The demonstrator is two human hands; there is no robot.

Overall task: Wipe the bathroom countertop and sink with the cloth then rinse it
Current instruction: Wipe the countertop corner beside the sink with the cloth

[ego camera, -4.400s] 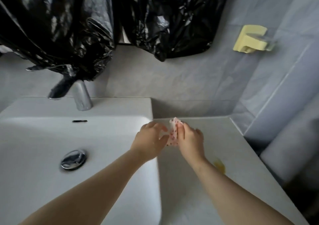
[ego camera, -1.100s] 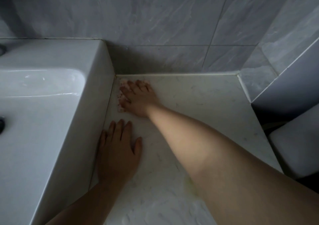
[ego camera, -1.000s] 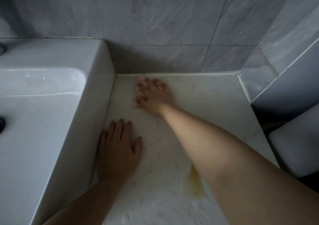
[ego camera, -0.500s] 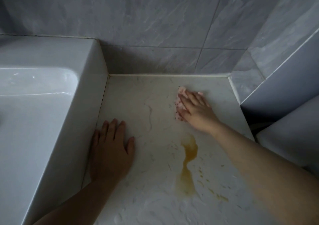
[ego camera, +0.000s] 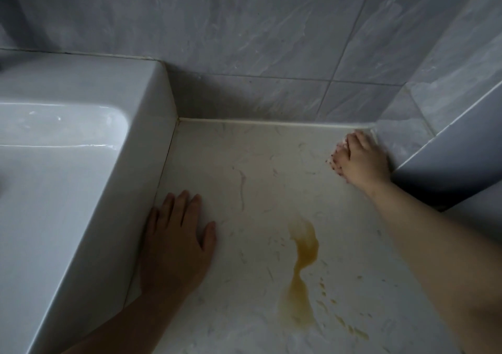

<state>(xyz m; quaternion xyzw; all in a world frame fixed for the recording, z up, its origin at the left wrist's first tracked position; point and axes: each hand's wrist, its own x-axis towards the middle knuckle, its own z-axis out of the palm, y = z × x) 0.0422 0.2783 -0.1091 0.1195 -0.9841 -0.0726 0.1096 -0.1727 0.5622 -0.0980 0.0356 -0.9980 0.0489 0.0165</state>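
The countertop (ego camera: pixel 244 163) is bounded on three sides: the raised white wall of the sink (ego camera: pixel 89 204) runs along its left edge, the grey tiled wall (ego camera: pixel 244 41) closes the back along a pale caulk line, and a tiled return with a pale ledge (ego camera: pixel 448 150) hems in the far right corner. Between the two hands the middle of the slab lies open, marked by a yellow-brown stain (ego camera: pixel 304 261) with small splashes trailing toward the near right.

The left hand (ego camera: pixel 176 247) lies flat on the slab, fingers spread and palm down, holding nothing, its outer edge tight against the sink wall.

The right hand (ego camera: pixel 358 161) is pressed palm-down into the back right corner, fingertips nearly at the caulk line, its right side touching or just beside the tiled return. Under it sits the cloth (ego camera: pixel 336 158), mostly covered; only a pale fringe with small reddish spots shows past the left side of the hand. It appears to lie flat on the counter, though the dim light makes its folds hard to read.
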